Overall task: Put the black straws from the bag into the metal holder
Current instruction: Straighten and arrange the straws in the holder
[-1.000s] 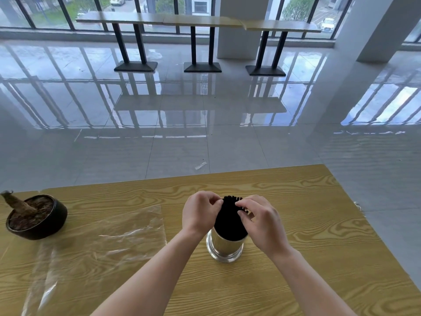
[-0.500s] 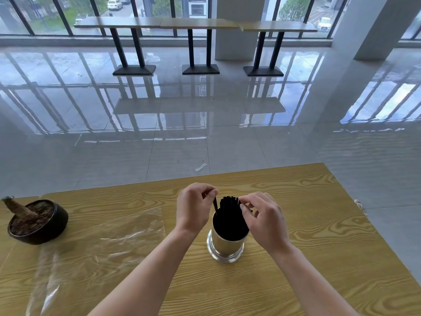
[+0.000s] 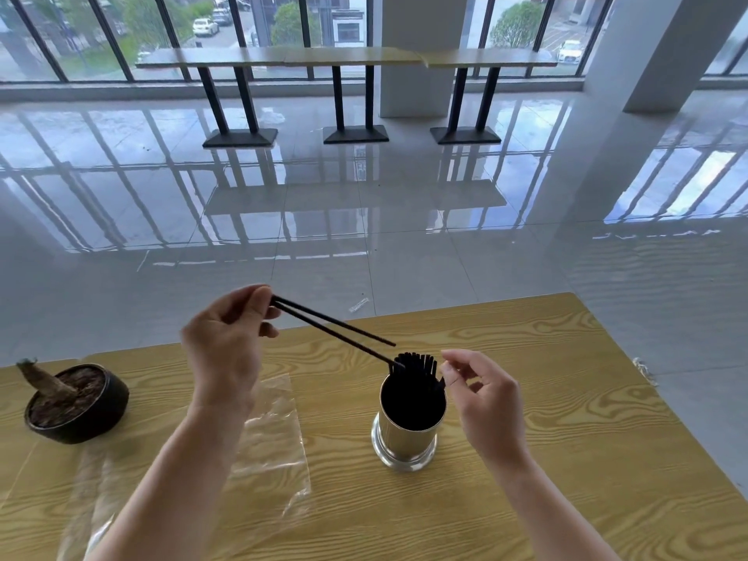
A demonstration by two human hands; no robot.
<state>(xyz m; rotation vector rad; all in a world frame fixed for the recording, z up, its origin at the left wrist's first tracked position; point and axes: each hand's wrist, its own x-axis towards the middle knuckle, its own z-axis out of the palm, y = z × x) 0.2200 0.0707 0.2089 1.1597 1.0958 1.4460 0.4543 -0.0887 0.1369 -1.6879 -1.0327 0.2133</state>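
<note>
Head view. A polished metal holder point(image 3: 406, 443), cylindrical with a flared base, stands upright near the middle of the desk point(image 3: 566, 398). It is packed with thin black straws point(image 3: 413, 394) whose tips rise just above its rim. The left hand point(image 3: 226, 338), raised over the far edge, pinches two loose straws point(image 3: 336, 334) at one end; their other ends slant down to the bundle. The right hand point(image 3: 485, 394) is just beside the rim with its fingers loosely curled and holds nothing. A clear bag point(image 3: 271, 439) lies flat left of the holder. A dark plant pot point(image 3: 81, 402) sits near the left edge.
</note>
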